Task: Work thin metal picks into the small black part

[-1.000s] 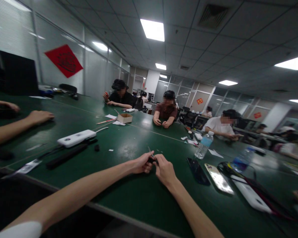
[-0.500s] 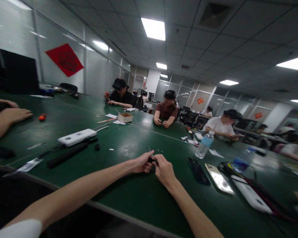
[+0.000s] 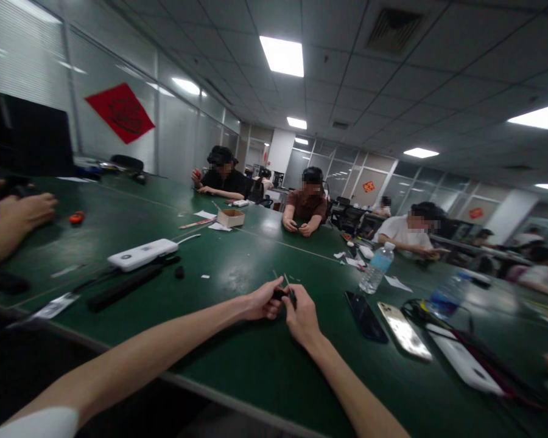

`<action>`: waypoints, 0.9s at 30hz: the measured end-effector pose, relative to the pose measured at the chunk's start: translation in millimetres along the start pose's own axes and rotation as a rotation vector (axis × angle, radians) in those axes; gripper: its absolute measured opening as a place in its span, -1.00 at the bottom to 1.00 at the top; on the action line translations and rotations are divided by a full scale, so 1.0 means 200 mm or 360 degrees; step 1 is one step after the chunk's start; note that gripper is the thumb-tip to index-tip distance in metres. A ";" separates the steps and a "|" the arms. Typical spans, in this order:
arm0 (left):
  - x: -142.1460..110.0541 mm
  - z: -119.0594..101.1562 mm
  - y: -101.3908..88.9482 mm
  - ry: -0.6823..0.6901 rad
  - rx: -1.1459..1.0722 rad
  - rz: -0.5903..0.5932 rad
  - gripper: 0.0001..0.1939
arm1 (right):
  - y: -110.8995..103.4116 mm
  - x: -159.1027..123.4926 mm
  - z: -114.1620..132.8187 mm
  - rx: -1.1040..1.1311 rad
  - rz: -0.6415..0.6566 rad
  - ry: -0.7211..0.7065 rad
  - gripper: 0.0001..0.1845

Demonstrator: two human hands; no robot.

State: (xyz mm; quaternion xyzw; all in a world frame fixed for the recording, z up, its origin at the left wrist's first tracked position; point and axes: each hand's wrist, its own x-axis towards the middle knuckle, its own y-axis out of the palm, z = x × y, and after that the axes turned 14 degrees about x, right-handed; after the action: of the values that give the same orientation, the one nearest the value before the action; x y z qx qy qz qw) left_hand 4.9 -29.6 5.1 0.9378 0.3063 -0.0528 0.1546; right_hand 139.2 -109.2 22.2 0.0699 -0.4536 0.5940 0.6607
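Observation:
My left hand and my right hand meet above a dark green work table, close to its near edge. Between the fingers of both hands I hold a small black part. Its shape is mostly hidden by my fingers. Thin pale strands stick up from it. A black smartphone lies to the right of my right hand.
A gold-backed phone, plastic water bottle, white cabled device, black bar and cardboard box stand on the table. A co-worker's hand rests at far left, near an orange object. Several seated people work farther along.
The co-worker's hands at left have drawn back, uncovering the orange object. The thin strands at my hands now stand more upright. My hands stay together, holding the black part.

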 end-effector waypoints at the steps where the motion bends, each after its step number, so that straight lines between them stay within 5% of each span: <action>1: 0.00 0.00 0.00 0.0023 -0.0005 -0.0009 -0.51 | 0.00 0.00 0.00 0.0056 -0.0070 0.0030 -0.84; 6: 0.02 0.02 0.01 0.0211 0.0032 -0.0127 -0.51 | -0.03 0.03 -0.03 0.0389 -0.0339 0.0304 -0.76; 13: 0.01 0.02 0.05 0.0342 0.0216 -0.0326 -0.49 | -0.01 0.02 -0.11 0.1060 -0.0121 0.0928 -0.62; 27: 0.00 0.00 0.02 0.0311 -0.0046 -0.0266 -0.48 | -0.01 0.02 -0.09 0.1432 -0.0179 0.0961 -0.63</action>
State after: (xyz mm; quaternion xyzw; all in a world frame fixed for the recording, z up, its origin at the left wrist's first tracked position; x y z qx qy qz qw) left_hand 7.1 -33.6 5.9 0.9074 0.3977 0.0307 0.1326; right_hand 149.1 -95.0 15.8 0.1961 0.0598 0.6869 0.6972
